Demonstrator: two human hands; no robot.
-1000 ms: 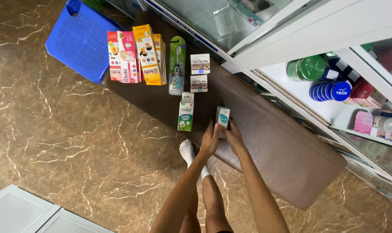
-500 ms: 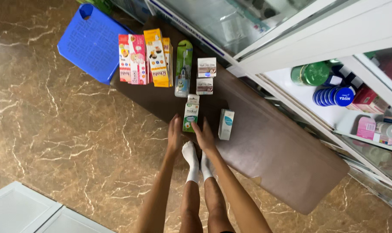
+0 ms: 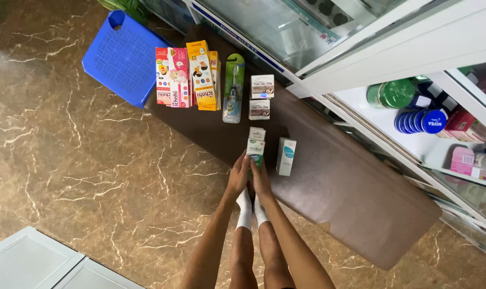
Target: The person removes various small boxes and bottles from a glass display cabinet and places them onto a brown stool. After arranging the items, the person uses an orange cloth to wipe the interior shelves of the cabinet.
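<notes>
Both my hands reach down to a small green-and-white box [image 3: 255, 148] standing on the dark brown board [image 3: 339, 182]. My left hand [image 3: 237, 174] holds its left side and my right hand [image 3: 261, 179] holds its right side. A second similar box [image 3: 257, 133] stands just behind it. A white-and-teal box [image 3: 285, 156] stands apart to the right. Further back are two small brown-and-white boxes [image 3: 261, 86], a green toothbrush pack [image 3: 234, 86], and several tall red and orange cartons [image 3: 186, 77].
A blue plastic stool [image 3: 122, 56] stands on the marble floor at the far left. A glass display cabinet [image 3: 414, 101] with tins and jars runs along the right. My legs in white socks [image 3: 251, 211] stand at the board's edge.
The white-and-teal box was let go and stands on the board. Both hands moved left onto the green-and-white box.
</notes>
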